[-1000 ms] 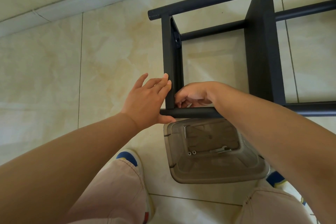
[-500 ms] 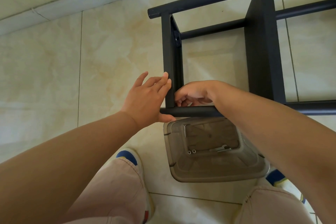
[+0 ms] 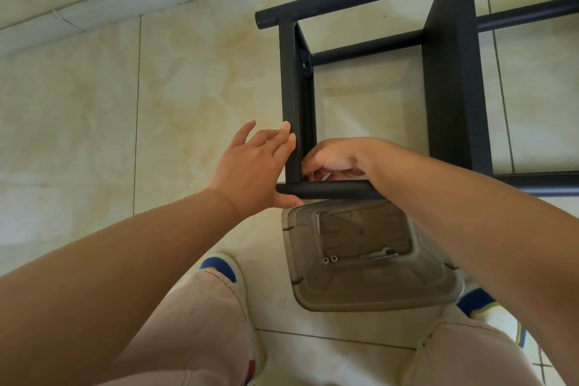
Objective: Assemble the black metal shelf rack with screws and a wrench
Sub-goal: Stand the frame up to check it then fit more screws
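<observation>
1. Black rack (image 3: pixel 451 72) lies on its side on the floor (image 3: pixel 94 135), just past the knees.
2. Left hand (image 3: pixel 250 166) presses flat with straight fingers on the end bar (image 3: pixel 293 97), thumb under the tube (image 3: pixel 332 189).
3. Right hand (image 3: pixel 332 160) curls in at the corner; I cannot tell what it pinches, maybe a screw.
4. Keep the bar still and turn the screw in straight.
5. Wrench (image 3: pixel 380 254) waits in the bin (image 3: pixel 369 301).

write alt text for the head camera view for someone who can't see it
Seen from above, a person's left hand steadies the corner of a black metal rack on a tiled floor while the right hand works with curled fingers inside that joint. A translucent bin below holds a wrench and small hardware.
</observation>
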